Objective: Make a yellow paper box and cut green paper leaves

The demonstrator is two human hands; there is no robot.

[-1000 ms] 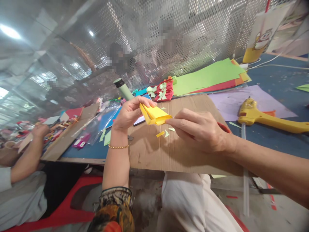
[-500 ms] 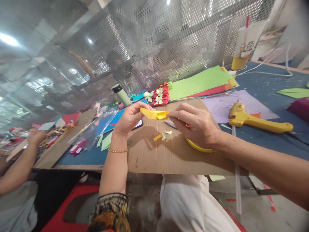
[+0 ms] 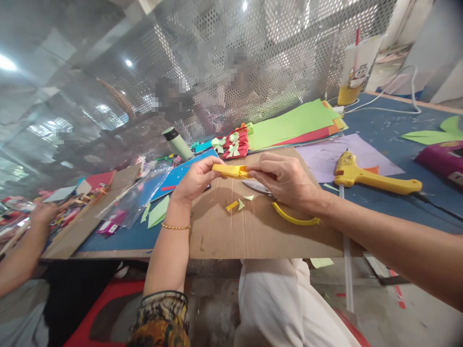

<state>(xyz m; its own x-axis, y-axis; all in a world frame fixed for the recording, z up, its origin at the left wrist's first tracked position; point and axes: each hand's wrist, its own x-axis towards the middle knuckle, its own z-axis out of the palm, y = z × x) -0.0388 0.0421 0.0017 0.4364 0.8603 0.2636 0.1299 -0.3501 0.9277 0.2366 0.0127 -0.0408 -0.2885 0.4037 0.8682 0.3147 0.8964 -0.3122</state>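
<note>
A folded strip of yellow paper [image 3: 230,170] is held in the air between my hands, above a cardboard sheet [image 3: 224,241]. My left hand [image 3: 195,179] pinches its left end. The fingers of my right hand [image 3: 285,180] are closed on its right end. Beneath my right hand lie scissors with a yellow handle [image 3: 296,219], their blades partly hidden by the hand. Small paper scraps [image 3: 240,205], yellow and pale green, rest on the cardboard.
A yellow glue gun [image 3: 376,178] lies on the right by purple paper [image 3: 361,149]. Green sheets [image 3: 292,125], red pieces with pale bows [image 3: 233,144] and a green bottle [image 3: 177,143] are at the back. A co-worker's hand [image 3: 43,214] is at far left. A drink cup [image 3: 356,72] stands back right.
The yellow paper strip looks flatter and more closed at its right end, with my right fingers still on it. The whole view has shifted slightly.
</note>
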